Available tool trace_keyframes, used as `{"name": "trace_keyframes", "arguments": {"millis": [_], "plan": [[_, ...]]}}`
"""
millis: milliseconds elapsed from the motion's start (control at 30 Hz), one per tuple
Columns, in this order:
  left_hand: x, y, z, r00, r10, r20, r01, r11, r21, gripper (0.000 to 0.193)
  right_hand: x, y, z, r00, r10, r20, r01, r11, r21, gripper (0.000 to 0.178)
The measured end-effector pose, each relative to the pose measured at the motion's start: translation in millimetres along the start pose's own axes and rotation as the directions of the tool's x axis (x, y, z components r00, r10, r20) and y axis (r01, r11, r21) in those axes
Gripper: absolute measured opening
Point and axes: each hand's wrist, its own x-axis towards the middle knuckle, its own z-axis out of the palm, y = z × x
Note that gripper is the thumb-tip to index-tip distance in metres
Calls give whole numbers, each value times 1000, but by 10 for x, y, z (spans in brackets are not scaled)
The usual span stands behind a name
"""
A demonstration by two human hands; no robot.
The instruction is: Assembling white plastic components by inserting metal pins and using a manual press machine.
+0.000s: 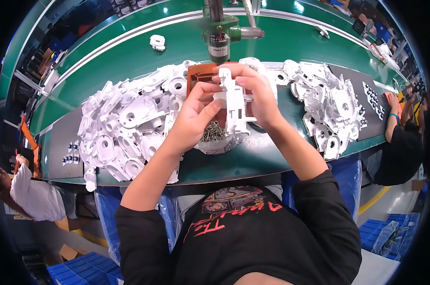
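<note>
A white moulded plastic part [235, 107] is held up between my two hands, in front of the orange fixture [199, 72]. My left hand [196, 115] grips its left side, with thumb and fingers closed on it. On the other side my right hand [261, 97] has its fingers curled over the top and right edge. Below the part, a clear plastic-lined container [219, 145] holds many small metal screws [214, 131]. A green and grey machine head [219, 42] hangs just above the fixture. My hands and the part hide much of the fixture.
Heaps of white plastic parts lie left [129, 118] and right [333, 104] on the green bench [224, 166]. One loose white part [157, 42] sits farther back. Small dark parts rest on the left mat [58, 137]. Other people work at the left [34, 194] and right [398, 152].
</note>
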Motion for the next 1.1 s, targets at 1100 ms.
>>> {"name": "trace_keyframes", "arguments": {"millis": [1100], "plan": [[682,-593,-664,964,131,233,-202,-210,957,10,40,1110,-1244,988,98,-117,-137,237,-962,25]]}}
